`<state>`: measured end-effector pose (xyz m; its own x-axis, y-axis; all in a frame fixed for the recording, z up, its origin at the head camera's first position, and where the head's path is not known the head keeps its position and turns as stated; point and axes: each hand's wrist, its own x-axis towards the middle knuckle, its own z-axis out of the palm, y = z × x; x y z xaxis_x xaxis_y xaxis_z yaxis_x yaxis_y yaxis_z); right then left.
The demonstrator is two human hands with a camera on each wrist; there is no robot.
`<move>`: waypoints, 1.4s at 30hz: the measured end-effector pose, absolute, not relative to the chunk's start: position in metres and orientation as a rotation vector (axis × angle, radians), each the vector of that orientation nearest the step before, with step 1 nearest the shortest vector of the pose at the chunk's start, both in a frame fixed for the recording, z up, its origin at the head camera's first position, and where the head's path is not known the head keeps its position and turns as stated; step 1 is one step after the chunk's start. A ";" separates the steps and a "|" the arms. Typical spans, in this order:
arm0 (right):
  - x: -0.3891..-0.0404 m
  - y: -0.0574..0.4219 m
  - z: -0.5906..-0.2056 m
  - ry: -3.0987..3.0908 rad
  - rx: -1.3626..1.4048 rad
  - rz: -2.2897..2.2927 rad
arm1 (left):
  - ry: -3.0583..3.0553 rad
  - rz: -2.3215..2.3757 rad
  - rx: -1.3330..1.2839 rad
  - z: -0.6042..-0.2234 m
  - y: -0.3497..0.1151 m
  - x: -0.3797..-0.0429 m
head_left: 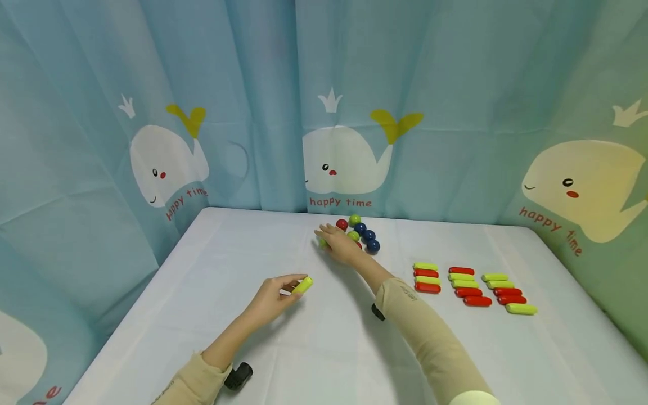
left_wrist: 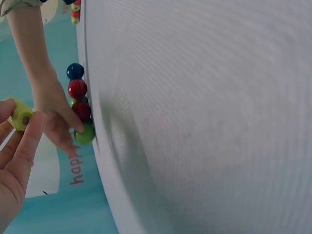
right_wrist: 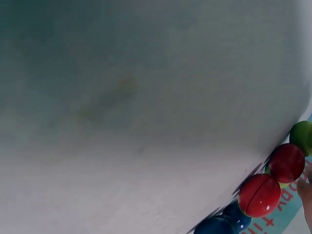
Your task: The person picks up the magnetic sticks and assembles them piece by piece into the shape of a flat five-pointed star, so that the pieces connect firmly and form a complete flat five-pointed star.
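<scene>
My left hand [head_left: 270, 298] pinches a short yellow-green stick [head_left: 303, 285] between thumb and fingers, held above the table. In the left wrist view, a dark hole shows in the end of this stick. Farther back, my right hand [head_left: 340, 243] reaches over a group of balls, its fingers fairly straight. A green ball [left_wrist: 85, 134] lies right at its thumb; whether they touch is hard to tell. Red balls [right_wrist: 260, 195] and dark blue balls [head_left: 369, 236] lie close beside this hand, with another green ball [head_left: 355, 220] at the back. The hand partly hides some balls.
On the right of the white table [head_left: 228, 253], red sticks [head_left: 477, 302] and yellow-green sticks [head_left: 521, 309] lie in three columns. A blue curtain [head_left: 263, 101] with whale prints hangs behind the table's back edge and along its sides.
</scene>
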<state>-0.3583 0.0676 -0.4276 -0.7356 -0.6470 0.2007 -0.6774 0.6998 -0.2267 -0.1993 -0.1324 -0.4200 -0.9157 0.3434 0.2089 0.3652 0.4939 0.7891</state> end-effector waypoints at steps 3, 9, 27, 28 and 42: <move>-0.359 0.065 -0.428 -2.787 1.097 0.398 | -2.688 -1.427 -0.648 -0.419 -0.132 -0.199; -0.357 0.059 -0.426 -2.809 1.099 0.414 | -2.704 -1.416 -0.668 -0.418 -0.130 -0.198; -0.336 0.060 -0.411 -2.644 1.164 0.375 | -2.697 -1.392 -0.696 -0.419 -0.122 -0.195; -0.334 0.061 -0.410 -2.637 1.166 0.387 | -2.697 -1.385 -0.698 -0.419 -0.122 -0.194; -0.307 0.080 -0.396 -2.542 1.104 0.579 | -2.707 -1.365 -0.689 -0.410 -0.115 -0.187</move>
